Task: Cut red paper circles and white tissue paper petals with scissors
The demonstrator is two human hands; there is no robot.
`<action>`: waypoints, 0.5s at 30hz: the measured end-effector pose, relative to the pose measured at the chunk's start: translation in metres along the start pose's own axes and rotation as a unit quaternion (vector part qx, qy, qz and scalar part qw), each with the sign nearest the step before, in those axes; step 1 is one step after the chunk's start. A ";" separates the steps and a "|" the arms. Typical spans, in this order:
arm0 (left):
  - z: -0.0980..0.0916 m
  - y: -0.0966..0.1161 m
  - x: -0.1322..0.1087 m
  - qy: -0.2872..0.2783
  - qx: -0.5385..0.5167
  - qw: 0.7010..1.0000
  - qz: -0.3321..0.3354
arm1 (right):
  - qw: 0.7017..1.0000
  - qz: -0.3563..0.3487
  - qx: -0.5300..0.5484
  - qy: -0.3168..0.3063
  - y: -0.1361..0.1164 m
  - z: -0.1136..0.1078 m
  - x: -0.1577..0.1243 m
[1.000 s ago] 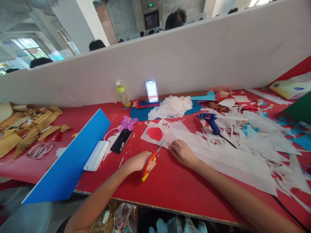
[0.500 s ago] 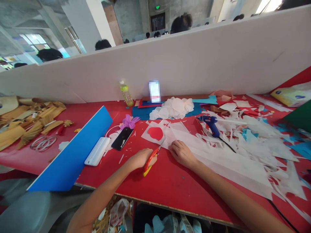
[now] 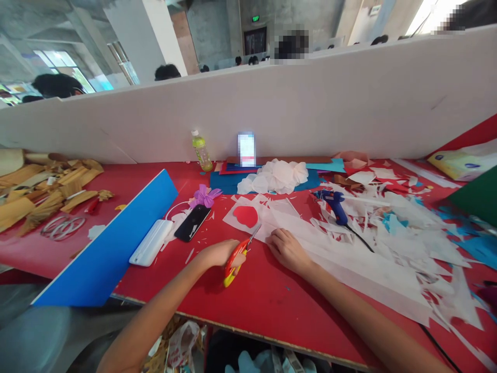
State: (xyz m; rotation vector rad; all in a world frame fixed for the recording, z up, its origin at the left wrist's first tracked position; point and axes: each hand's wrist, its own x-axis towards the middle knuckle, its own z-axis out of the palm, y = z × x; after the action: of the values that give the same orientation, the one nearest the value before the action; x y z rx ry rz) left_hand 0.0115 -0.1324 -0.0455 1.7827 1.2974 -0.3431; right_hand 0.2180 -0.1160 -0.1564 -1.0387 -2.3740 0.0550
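Note:
My left hand [image 3: 223, 253] is closed around scissors [image 3: 237, 259] with red and yellow handles. Their blades point away to the right, at the near edge of a long white sheet of paper [image 3: 349, 274]. On that edge rests my right hand [image 3: 287, 250], fingers curled and pressed on the paper; the fingertips are partly hidden. Just beyond the blades, a red rounded paper shape [image 3: 246, 216] lies on the far left end of the white paper. A pile of pale round paper petals [image 3: 281, 176] sits farther back.
A blue glue gun [image 3: 337, 204] lies right, among white scraps [image 3: 419, 223]. Left are a phone [image 3: 193, 223], a white power bank [image 3: 151, 242], a purple flower [image 3: 205, 196] and a slanted blue board [image 3: 116, 248]. A bottle [image 3: 202, 151] and a lit screen [image 3: 246, 149] stand by the white partition [image 3: 310, 103].
My left hand has drawn the scissors slightly back toward me and left, and their handles look a little farther apart. My right hand stays on the paper. The camera view has shifted slightly.

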 end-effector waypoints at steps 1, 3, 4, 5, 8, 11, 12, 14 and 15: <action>0.000 0.001 0.000 0.001 -0.001 1.000 0.001 | 1.000 -0.001 0.001 -0.001 0.000 0.000 0.000; -0.001 0.002 0.003 0.002 0.003 1.000 0.004 | 1.000 -0.004 0.002 -0.001 0.000 0.001 0.000; -0.002 0.002 0.005 0.004 0.009 1.000 0.003 | 1.000 -0.005 0.003 -0.002 0.000 0.001 0.000; -0.003 0.003 0.007 0.007 0.018 1.000 0.005 | 1.000 -0.005 0.002 -0.002 0.000 0.001 -0.001; -0.004 0.003 0.013 0.036 0.060 0.997 0.020 | 1.000 -0.004 -0.005 -0.003 0.001 0.002 -0.001; -0.002 -0.001 0.017 0.078 0.097 0.992 0.029 | 1.000 -0.002 -0.013 -0.001 0.001 0.003 -0.001; 0.000 -0.002 0.017 0.090 0.099 0.991 0.029 | 1.000 -0.001 -0.015 -0.001 0.001 0.003 -0.001; 0.003 -0.006 0.015 0.109 0.087 0.990 0.031 | 1.000 0.000 -0.018 0.000 0.001 0.003 -0.001; 0.005 -0.007 0.014 0.111 0.067 0.991 0.024 | 1.000 0.001 -0.019 0.000 0.001 0.003 -0.002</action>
State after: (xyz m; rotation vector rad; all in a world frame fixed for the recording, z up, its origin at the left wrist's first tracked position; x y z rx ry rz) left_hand 0.0124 -0.1270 -0.0605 2.0083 1.4106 -0.2127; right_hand 0.2181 -0.1162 -0.1596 -1.0581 -2.3830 0.0110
